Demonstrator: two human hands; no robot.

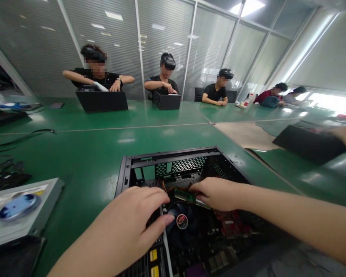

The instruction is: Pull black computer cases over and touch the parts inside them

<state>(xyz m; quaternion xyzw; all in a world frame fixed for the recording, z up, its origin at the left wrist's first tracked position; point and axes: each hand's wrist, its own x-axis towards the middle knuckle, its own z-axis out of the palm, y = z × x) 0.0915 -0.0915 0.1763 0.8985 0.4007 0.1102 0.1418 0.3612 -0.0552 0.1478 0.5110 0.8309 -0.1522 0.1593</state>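
Note:
An open black computer case (123, 173) lies in front of me on the green table. Inside it is a round black cooling fan (182, 222) with a red and white logo at its hub. My right hand (216, 192) reaches in from the right, its fingers closed on a green memory stick (184, 195) above the fan; the fingertips are partly hidden. My left hand (138, 211) hovers over the case's left side, thumb and fingers apart, nothing visible between them. A red circuit board (232, 223) sits below my right forearm. Thin orange and yellow wires (163, 186) run behind the stick.
On the left, a silver drive (50, 204) carries a blue oval object (19, 207). A black cable (37, 131) lies beyond. Across the green table (103, 144), several people work, two at black cases (102, 102). Another dark case (308, 142) and a person's blurred hand are at right.

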